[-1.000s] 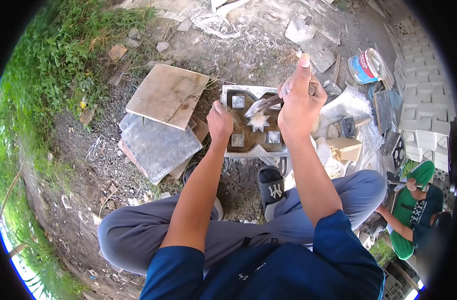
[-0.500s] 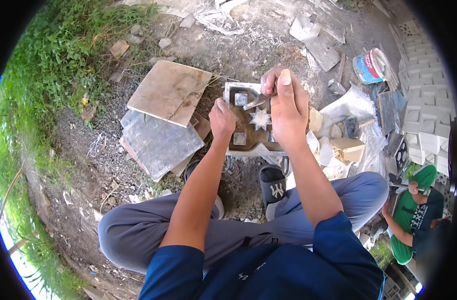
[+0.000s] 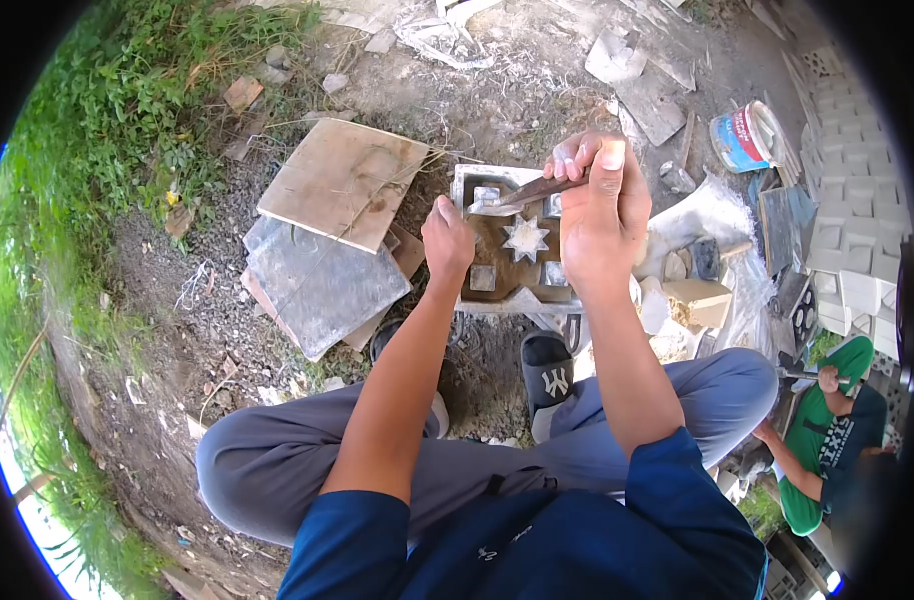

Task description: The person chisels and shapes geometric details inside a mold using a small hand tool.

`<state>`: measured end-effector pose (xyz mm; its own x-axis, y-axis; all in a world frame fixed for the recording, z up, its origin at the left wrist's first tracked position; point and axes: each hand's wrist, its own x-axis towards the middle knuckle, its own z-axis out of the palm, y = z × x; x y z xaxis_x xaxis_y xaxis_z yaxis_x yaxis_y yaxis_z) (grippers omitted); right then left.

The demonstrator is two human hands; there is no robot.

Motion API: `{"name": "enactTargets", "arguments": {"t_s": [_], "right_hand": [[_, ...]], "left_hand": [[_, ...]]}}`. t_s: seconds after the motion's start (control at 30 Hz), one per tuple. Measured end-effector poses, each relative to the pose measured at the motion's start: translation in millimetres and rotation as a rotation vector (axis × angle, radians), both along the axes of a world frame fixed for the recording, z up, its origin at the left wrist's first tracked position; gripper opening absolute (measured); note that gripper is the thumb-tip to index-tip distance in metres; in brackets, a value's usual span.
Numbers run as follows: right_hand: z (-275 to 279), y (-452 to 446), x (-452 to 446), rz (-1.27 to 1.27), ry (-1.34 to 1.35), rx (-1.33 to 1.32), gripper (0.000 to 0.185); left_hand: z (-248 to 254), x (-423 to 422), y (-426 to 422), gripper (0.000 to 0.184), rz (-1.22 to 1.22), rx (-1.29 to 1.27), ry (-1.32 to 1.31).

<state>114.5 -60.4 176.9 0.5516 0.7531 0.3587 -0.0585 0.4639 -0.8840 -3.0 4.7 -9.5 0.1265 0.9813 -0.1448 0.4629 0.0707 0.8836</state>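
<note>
A square mould (image 3: 493, 305) with a pale rim lies on the ground before my feet. Inside it are a star-shaped block (image 3: 526, 239) in the middle and small square blocks near the corners, with brown surfaces between them. My left hand (image 3: 447, 240) is closed on the mould's left side, thumb uppermost; its other fingers are mostly hidden. Above the mould's right part, my right hand (image 3: 605, 205) grips a small trowel (image 3: 543, 191) by its brown handle. The metal blade points left, over the upper-left square block.
Flat boards (image 3: 327, 285) are stacked on the left. Broken yellowish blocks (image 3: 699, 300) and plastic sheeting (image 3: 712, 215) lie on the right, below a paint bucket (image 3: 747, 137). Pale blocks (image 3: 852, 190) are piled far right. Another person (image 3: 827, 440) sits at the lower right, holding a tool.
My right hand has moved right and tilted, with the trowel still in it, so more of the handle and blade shows. My left hand stays at the mould's left side.
</note>
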Motion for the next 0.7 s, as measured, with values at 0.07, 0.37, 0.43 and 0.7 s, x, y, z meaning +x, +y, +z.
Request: {"name": "enactTargets", "arguments": {"t_s": [0.07,0.37,0.43,0.7], "right_hand": [[2.7,0.4,0.1,-0.024,-0.022,-0.015,0.032],[2.7,2.6,3.6,-0.037,-0.020,-0.084,0.032],[4.0,3.6,-0.7,-0.052,-0.061,-0.120,0.033],[-64.8,4.7,2.8,-0.049,-0.096,-0.056,0.036]], "left_hand": [[1.9,1.1,1.2,0.053,-0.002,0.008,0.003],[0.0,0.8,1.5,0.053,-0.012,-0.001,0.001],[-2.3,1.3,1.8,0.053,0.000,0.028,-0.004],[1.5,-1.0,-0.2,0.053,-0.002,-0.001,0.012]]}}
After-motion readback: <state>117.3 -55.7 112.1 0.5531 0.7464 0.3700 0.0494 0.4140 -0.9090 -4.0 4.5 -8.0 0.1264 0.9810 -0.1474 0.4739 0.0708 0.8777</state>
